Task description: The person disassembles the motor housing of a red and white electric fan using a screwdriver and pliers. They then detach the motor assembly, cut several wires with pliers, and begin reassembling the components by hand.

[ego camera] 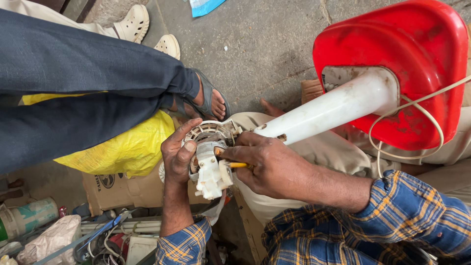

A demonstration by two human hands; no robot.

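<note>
My left hand (175,158) grips the side of a white fan motor housing (212,162) with its round vented end facing up. My right hand (270,166) is closed around a yellow-handled tool (239,165) whose tip presses into the housing. The housing sits at the end of a white stand pole (333,108) that runs up to a red plastic fan base (407,54) tipped on its side. A cream cord (417,105) loops from the base. The fan lies across my lap.
Another person's legs in dark trousers (83,88) and a sandalled foot (208,98) cross the upper left. Beneath them are a yellow bag (132,147) and a cardboard box (117,189). Tools, wires and a can (29,218) clutter the lower left.
</note>
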